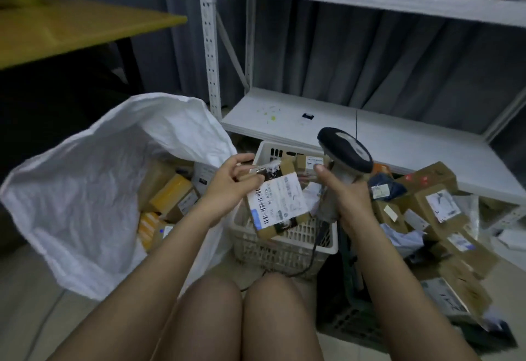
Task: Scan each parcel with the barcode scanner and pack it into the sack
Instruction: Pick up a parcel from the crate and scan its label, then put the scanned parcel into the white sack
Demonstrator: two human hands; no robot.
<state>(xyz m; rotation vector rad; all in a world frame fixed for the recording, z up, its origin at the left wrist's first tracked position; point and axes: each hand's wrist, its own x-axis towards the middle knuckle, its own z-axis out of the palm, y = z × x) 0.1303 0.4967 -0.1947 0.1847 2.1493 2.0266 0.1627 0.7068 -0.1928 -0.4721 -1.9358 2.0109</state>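
Observation:
My left hand (232, 182) grips a small cardboard parcel (277, 199) by its upper left edge, its white barcode label facing up. It hangs over a white plastic basket (284, 244). My right hand (345, 192) holds the handle of a grey and dark barcode scanner (345, 152), whose head sits just right of and above the parcel. A big white sack (85, 189) stands open to the left, with several brown and yellow parcels (170, 192) inside.
A heap of cardboard parcels (438, 209) lies at the right on a dark crate (355, 318). White metal shelving (341, 130) stands behind, with boxes on its top shelf. A yellow table (71, 30) is at the upper left. My knees are at the bottom.

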